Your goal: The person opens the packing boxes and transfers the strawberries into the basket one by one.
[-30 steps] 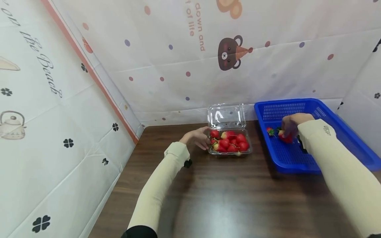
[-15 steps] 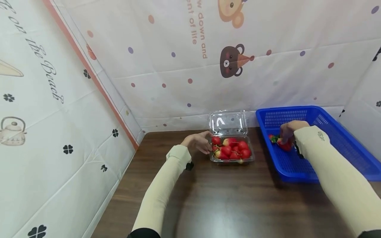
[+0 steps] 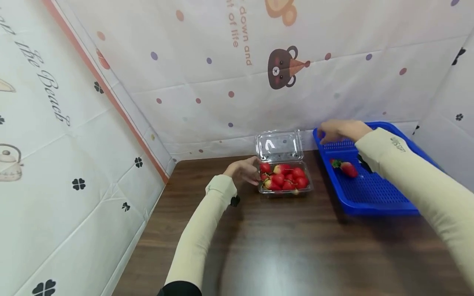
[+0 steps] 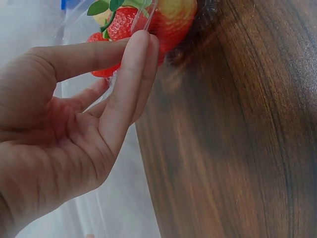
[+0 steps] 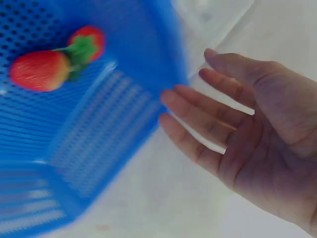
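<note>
Touching clamshell (image 3: 279, 148): rested left hand (image 3: 242, 170), fingers straight.
Basket rim (image 3: 336, 185): had empty right hand (image 3: 342, 130).
Basket strawberries (image 3: 348, 169): seemed between picks; needed pinching.

In the head view, the table (image 3: 274, 255) at lower middle looks like grained wood, smooth and a little glossy. The container (image 3: 280, 146) near the centre seems of clear, shiny plastic. The basket (image 3: 374, 211) at right is blue plastic with a smooth rim. In the left wrist view, the strawberries (image 4: 123, 22) at the top are glossy, finely dimpled. The sleeves (image 3: 198, 234) look like matt cloth.
</note>
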Motion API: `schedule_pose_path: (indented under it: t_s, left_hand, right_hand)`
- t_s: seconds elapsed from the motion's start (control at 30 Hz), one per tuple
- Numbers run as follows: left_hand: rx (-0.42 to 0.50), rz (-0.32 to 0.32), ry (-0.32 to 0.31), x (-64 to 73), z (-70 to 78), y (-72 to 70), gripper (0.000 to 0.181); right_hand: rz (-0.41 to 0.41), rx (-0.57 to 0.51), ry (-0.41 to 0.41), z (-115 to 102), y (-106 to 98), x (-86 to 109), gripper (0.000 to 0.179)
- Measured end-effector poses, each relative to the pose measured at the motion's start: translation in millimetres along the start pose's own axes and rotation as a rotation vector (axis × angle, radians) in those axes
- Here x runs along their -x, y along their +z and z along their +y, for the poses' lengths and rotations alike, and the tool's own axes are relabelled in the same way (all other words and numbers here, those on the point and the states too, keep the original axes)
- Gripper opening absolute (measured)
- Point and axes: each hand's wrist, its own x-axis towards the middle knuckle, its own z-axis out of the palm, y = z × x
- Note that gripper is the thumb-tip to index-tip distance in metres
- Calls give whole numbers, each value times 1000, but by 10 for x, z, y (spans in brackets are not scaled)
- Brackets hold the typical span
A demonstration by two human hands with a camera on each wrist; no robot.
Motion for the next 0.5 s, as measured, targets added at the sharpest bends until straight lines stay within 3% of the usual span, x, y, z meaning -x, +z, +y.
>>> schedule_pose_path:
  t_s: [0.1, 0.2, 0.37, 0.5]
  left_hand:
    - [6, 11, 4, -1, -1, -18, 69]
    - [18, 3, 5, -9, -13, -12, 71]
    - [39, 3, 11, -18, -28, 3, 73]
    - [37, 5, 14, -14, -30, 8, 74]
  right_hand:
    - [44, 75, -153, -320, -32, -94, 24]
    - [-26, 58, -247, -605, 82, -181, 23]
    - [-170, 78, -264, -896, 369, -303, 34]
    - [-194, 154, -234, -943, 540, -357, 25]
